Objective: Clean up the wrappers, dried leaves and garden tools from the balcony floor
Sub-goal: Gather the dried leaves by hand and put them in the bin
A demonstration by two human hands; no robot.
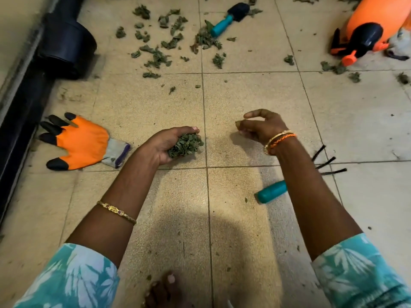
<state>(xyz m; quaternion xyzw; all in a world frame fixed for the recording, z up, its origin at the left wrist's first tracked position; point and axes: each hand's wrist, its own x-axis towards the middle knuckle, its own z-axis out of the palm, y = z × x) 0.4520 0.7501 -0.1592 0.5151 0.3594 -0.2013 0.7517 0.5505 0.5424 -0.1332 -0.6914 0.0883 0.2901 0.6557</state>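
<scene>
Head view: left hand [171, 143] cups a heap of dried leaves [185, 145], filled to its fingertips; right hand [261, 126] pinches one fragment. More leaves would likely spill onto the mid-floor tiles, far from the scattered remainder [160, 41].

You have one view only, from the camera on your head, facing forward and steeply down at the tiled floor [244, 96]. Your forearms reach in from the bottom edge (wide-angle, so the edges bend); your left hand [171, 143] and right hand [262, 127] sit near, mid-frame.
</scene>
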